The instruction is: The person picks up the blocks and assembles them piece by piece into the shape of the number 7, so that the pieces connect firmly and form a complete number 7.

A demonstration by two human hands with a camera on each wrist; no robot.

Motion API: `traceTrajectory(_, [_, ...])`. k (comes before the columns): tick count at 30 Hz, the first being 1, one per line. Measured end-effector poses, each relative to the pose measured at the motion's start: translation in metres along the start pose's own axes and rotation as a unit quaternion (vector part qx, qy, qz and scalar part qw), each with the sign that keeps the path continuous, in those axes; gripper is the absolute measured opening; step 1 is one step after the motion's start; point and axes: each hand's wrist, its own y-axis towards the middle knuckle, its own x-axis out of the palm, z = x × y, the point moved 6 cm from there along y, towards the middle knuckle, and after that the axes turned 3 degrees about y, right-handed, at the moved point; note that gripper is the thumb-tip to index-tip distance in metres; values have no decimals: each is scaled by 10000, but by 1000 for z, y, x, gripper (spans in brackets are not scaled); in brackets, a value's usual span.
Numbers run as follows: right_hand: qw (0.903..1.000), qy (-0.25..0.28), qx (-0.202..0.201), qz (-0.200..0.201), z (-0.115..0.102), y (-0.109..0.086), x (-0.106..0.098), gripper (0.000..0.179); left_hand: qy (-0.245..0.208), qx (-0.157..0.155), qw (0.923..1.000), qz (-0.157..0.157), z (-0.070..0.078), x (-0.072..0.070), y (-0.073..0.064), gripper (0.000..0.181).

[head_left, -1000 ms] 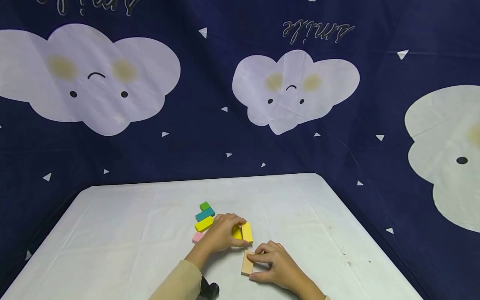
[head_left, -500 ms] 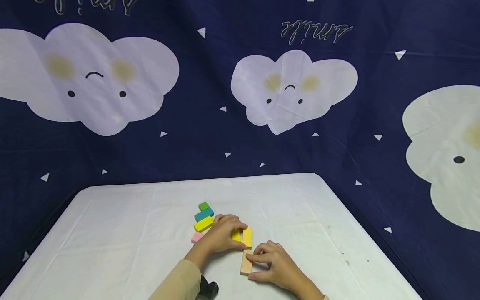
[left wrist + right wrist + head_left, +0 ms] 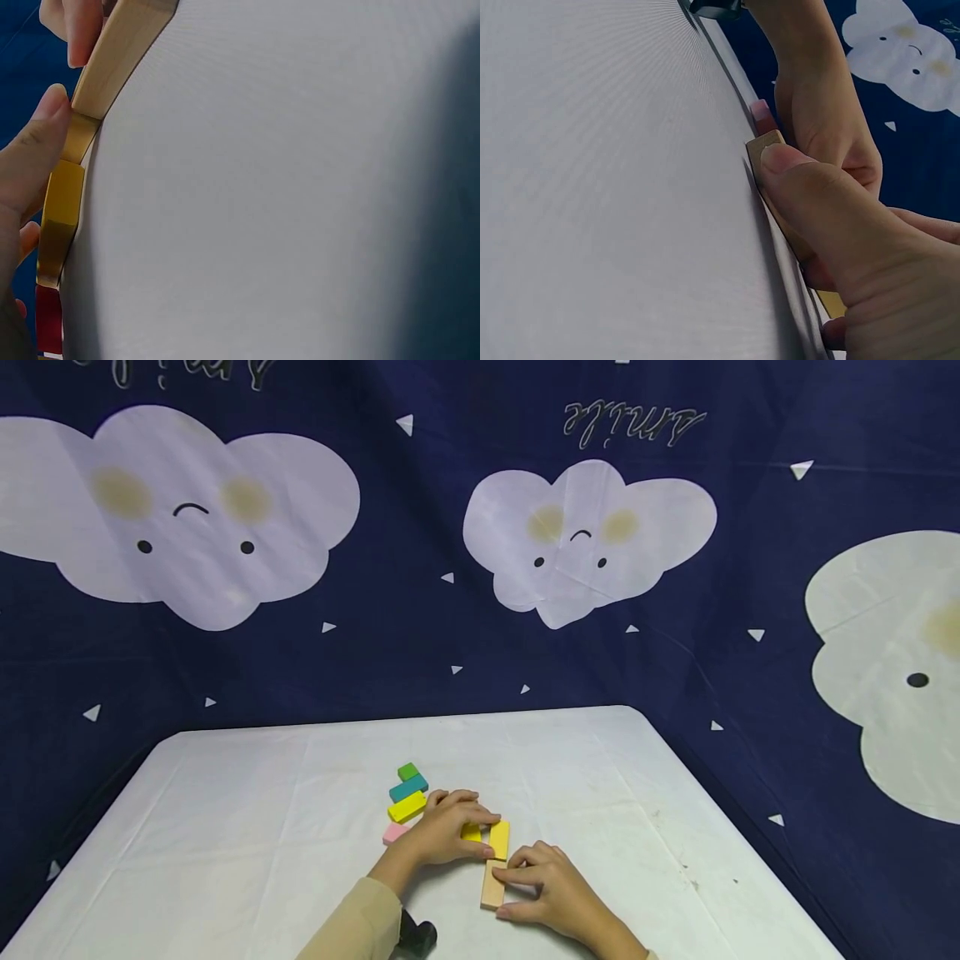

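My left hand (image 3: 450,831) pinches a light yellow block (image 3: 499,840) between its thumb and a finger. My right hand (image 3: 553,891) grips a plain wooden block (image 3: 492,885), lying lengthwise just in front of the light yellow one, their ends together. In the right wrist view the thumb presses on the end of this wooden block (image 3: 771,141). A deeper yellow block (image 3: 471,832) shows partly under my left hand; the left wrist view has a deeper yellow block (image 3: 64,199) and a red block (image 3: 49,319) beyond the left thumb.
Left of my left hand lie a green block (image 3: 407,772), a teal block (image 3: 408,787), a yellow block (image 3: 407,807) and a pink block (image 3: 394,834), on a white-covered table (image 3: 225,827). A black object (image 3: 416,935) sits by the left sleeve. A dark blue cloud-print cloth (image 3: 405,668) hangs behind.
My left hand has drawn the light yellow block toward me until it meets the plain wooden block's end, then shifted it slightly right. The right hand has stayed almost still.
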Motion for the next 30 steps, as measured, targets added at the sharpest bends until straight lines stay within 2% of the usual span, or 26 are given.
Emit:
traceTrajectory(11, [9998,59,-41,204,0,0,0,48,17,-70,10000,-23,5,0,-4,52])
traceTrajectory(30, [9997,138,113,182,0,0,1,51,-99,-98,9999,82,6,-1,-5,53])
